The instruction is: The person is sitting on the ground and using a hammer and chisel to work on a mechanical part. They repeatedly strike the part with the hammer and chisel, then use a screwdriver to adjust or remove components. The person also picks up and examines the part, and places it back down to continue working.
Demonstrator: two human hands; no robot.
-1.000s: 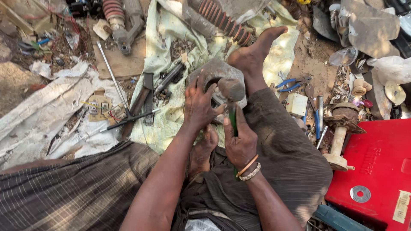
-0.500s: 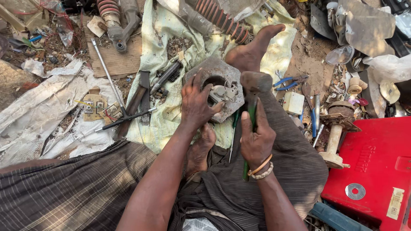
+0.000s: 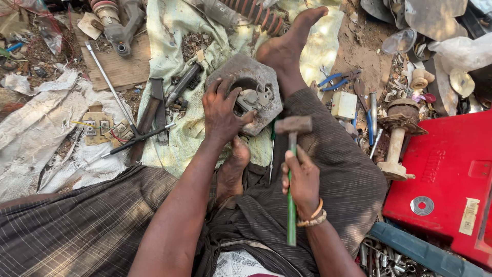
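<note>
While we sit on the ground w/ legs out, our left hand (image 3: 221, 110) rests on the grey metal housing (image 3: 246, 92), fingers (image 3: 212, 88) spread and curled over its upper-left rim, thumb reaching toward the central opening. Housing lies flat-ish on the pale green cloth (image 3: 174, 31), tilted slightly, wedged betw. our right foot (image 3: 287, 46) above and our left foot (image 3: 233, 169) below; hand pins it from the left side. Small metal fittings visible inside the opening, just right of the thumb; detail too fine to tell.

Right hand (image 3: 303, 180) is closed in a full fist round the green shaft of a hammer (image 3: 292, 154), approx. mid-shaft. Hammer head, rusty brown, sits above the fist, just right of the housing's lower-right edge; cannot tell if touching. Beaded bracelets (image 3: 312, 215) on right wrist.

Surroundings: long thin steel rod (image 3: 110, 84) and dark flat tool (image 3: 148, 120) left of the cloth; coil-spring shock absorber (image 3: 251, 13) at top; second shock unit (image 3: 115, 23) top left. Blue-handled pliers (image 3: 335, 79) on dirt right of the foot, small white box (image 3: 343, 105) near them. Red case (image 3: 446, 179) at right, w/ a worn spindle-like part (image 3: 397, 138) beside it. Loose bolts (image 3: 382, 259) at bottom right. Small circuit boards (image 3: 102, 128) on white sacking at left.
</note>
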